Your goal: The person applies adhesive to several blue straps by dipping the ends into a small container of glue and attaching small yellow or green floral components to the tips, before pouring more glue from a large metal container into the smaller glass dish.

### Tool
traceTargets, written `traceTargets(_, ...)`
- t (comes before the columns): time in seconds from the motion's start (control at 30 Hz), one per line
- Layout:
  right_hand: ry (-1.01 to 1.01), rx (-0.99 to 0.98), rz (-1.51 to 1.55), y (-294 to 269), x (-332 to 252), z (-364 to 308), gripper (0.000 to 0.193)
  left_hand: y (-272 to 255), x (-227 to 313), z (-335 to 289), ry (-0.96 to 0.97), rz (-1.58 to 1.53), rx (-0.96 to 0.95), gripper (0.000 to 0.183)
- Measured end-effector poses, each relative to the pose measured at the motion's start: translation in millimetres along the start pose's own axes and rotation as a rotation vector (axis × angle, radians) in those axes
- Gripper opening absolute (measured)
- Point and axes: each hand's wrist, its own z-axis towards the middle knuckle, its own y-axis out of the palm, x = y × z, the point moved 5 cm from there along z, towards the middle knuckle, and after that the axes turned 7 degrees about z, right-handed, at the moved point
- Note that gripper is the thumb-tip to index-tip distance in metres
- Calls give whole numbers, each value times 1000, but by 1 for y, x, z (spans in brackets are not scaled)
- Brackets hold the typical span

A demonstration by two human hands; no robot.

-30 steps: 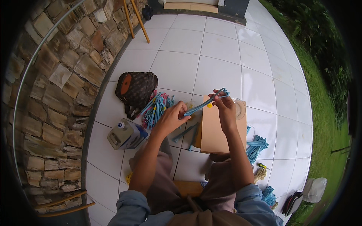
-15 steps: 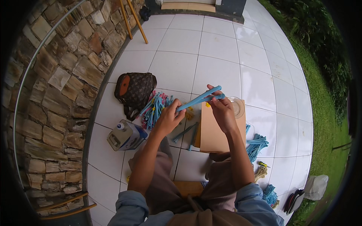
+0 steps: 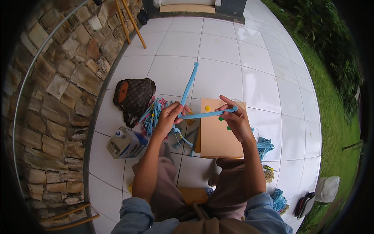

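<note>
The blue strip (image 3: 208,114) has been opened into a wide V: half a second ago its two lengths were held close together, both running toward the right hand (image 3: 238,121), while now one is pointed up and away over the floor (image 3: 171,78). The bend is pinched by the closed fingers of the left hand (image 3: 167,120), and thin blue ends can be seen hanging below it. The other length is held near its tip by the right hand, its forefinger extended. Cardboard (image 3: 222,142) is partly covered by that hand, and green bits (image 3: 228,128) are now shown beside its fingers. The white-tiled floor is occupied at left by a pile of strips (image 3: 152,119), a bag (image 3: 136,95) and a jug (image 3: 126,145), and at right by a blue bundle (image 3: 265,147). The tiles are bordered by a stone wall (image 3: 54,97) at left and grass (image 3: 331,128) at right.
</note>
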Motion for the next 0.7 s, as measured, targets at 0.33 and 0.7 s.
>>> traceTargets(0.33,-88,-2,-158,-1,-12,-9,50,22,-13,-1,-42,225,-355,27)
traceTargets(0.7,-225,79,-99,-1,-15,-4,36,27,-8,-5,16,169,-384,20)
